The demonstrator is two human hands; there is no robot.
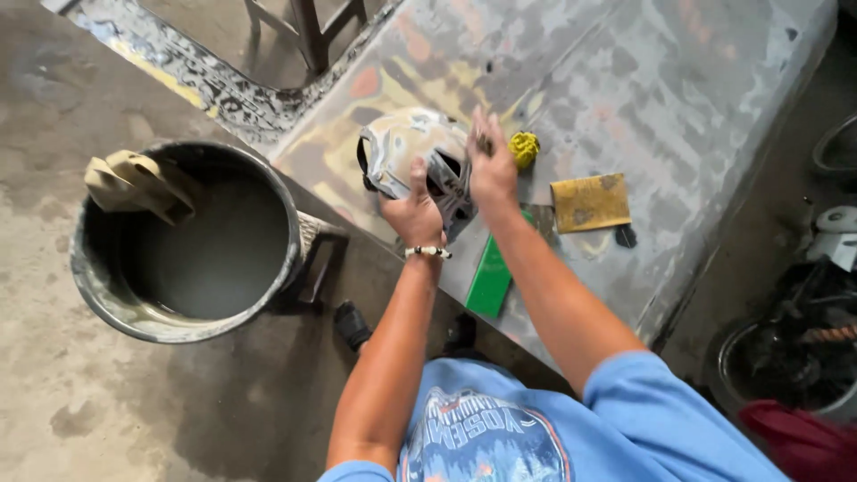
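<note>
A grey, paint-smeared helmet-shaped shell [406, 152] rests on the stained worktable [661, 89]. My left hand [412, 212] grips its near side, thumb up against the shell; a beaded bracelet circles that wrist. My right hand [489, 165] is closed on a small dark piece, which it presses against the shell's right edge. A yellow crumpled pad [524, 148] lies just right of that hand.
A sheet of tan sandpaper [589, 203] and a green flat block [491, 277] lie on the table. A grey bucket of murky water [192, 241] with folded paper on its rim stands on the floor at left. Clutter sits at the right edge.
</note>
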